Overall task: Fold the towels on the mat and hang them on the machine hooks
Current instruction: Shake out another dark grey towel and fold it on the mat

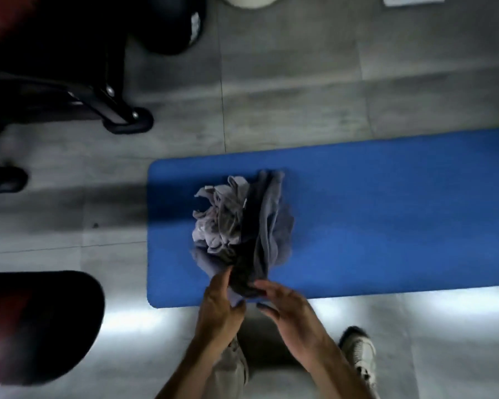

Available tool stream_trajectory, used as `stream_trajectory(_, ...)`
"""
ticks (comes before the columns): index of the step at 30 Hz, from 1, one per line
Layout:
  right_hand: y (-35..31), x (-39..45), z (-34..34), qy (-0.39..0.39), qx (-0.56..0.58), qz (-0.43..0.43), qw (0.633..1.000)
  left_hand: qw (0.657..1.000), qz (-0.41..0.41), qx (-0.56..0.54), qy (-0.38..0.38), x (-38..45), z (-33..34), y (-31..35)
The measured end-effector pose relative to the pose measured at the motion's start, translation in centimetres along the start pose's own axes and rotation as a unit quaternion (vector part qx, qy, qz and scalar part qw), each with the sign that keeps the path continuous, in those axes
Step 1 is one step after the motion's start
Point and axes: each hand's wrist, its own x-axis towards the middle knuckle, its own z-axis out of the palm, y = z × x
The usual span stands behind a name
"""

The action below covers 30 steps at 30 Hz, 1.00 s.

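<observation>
Crumpled towels sit bunched on the blue mat, toward its left end, the heap's long axis running near to far. Left hand pinches the heap's near end, thumb curled over cloth. Right hand touches it just beside, fingers fairly straight, grip open.
</observation>
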Motion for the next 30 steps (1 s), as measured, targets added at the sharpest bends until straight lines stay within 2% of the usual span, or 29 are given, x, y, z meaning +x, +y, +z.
stream_trajectory(4,-7.6,-12.5,2.2,-0.066,0.051,-0.074,0.994,0.997,0.069,0.007,0.029,-8.2,-3.3,8.2)
stream_trajectory(7,-13.2,-20.0,3.2,-0.094,0.063,-0.144,0.983,0.993,0.099,-0.053,0.029,-14.4,-5.5,15.7)
stream_trajectory(8,-15.4,-22.8,3.6,-0.125,0.056,-0.19,0.972,0.991,0.102,-0.08,0.027,-16.7,-6.3,18.5)
stream_trajectory(10,-19.9,-28.7,3.6,-0.157,0.06,-0.185,0.968,0.985,0.109,-0.128,0.043,-21.6,-7.5,23.7)
stream_trajectory(12,-23.7,-33.2,2.9,-0.157,0.081,-0.219,0.959,0.974,0.131,-0.176,0.058,-25.8,-8.3,28.6)
stream_trajectory(15,-28.9,-38.7,2.3,-0.145,0.081,-0.251,0.954,0.933,0.104,-0.341,0.054,-31.7,-9.0,35.6)
stream_trajectory(19,-31.3,-43.7,2.3,-0.076,-0.025,-0.241,0.967,0.893,0.099,-0.439,0.026,-36.6,-9.1,43.2)
stream_trajectory(22,-30.7,-46.6,1.3,-0.076,-0.154,-0.224,0.959,0.877,0.093,-0.471,0.023,-39.3,-8.9,47.4)
stream_trajectory(26,-29.9,-49.4,-1.7,-0.056,-0.36,-0.252,0.896,0.855,0.07,-0.514,0.02,-41.6,-9.3,48.9)
stream_trajectory(28,-29.3,-51.0,-2.8,-0.022,-0.386,-0.245,0.889,0.85,0.062,-0.522,-0.015,-42.5,-10.1,48.6)
stream_trajectory(30,-29.0,-52.8,-3.0,0.007,-0.342,-0.249,0.906,0.855,0.089,-0.503,-0.096,-43.9,-10.8,48.0)
